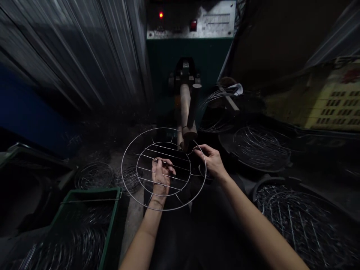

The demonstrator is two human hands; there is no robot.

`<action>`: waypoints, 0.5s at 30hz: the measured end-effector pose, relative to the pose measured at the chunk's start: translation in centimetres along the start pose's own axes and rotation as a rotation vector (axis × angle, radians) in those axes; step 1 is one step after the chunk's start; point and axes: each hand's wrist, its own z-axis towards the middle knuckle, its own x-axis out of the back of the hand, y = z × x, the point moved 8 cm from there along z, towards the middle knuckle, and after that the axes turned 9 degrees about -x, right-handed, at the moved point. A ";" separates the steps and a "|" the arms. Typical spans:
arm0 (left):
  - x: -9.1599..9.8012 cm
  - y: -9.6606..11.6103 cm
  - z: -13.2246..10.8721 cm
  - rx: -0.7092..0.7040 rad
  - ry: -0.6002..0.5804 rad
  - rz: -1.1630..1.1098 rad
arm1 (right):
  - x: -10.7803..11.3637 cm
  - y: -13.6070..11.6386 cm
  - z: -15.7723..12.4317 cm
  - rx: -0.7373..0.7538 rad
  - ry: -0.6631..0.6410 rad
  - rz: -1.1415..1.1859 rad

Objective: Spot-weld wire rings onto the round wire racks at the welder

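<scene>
A round wire rack [164,210] with an outer ring, an inner ring and several parallel bars lies under the electrode arm [189,112] of a green machine [208,56]. My left hand [162,172] is below the rack, palm up, its fingers curled and pinched on one of the bars. My right hand [210,159] is at the rack's right side, thumb and fingers closed on a small wire piece near the outer ring. The rack's far edge passes by the tip of the arm.
A green crate [116,210] of wire pieces stands at the lower left. Basins of wire parts [261,150] [298,221] are at the right, with a yellow crate [337,107] behind. The machine's panel [213,20] shows a red light.
</scene>
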 end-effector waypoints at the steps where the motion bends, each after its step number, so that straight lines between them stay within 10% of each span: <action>1: 0.0 0.0 0.2 -0.006 0.008 0.002 | -0.2 0.0 0.4 0.006 -0.010 0.003; 8: -0.9 -0.7 1.1 0.065 -0.148 0.057 | -1.1 -0.5 4.1 0.065 -0.039 -0.003; 15: 0.4 -0.7 1.2 0.017 0.010 0.058 | 0.2 0.9 2.0 -0.044 -0.106 0.003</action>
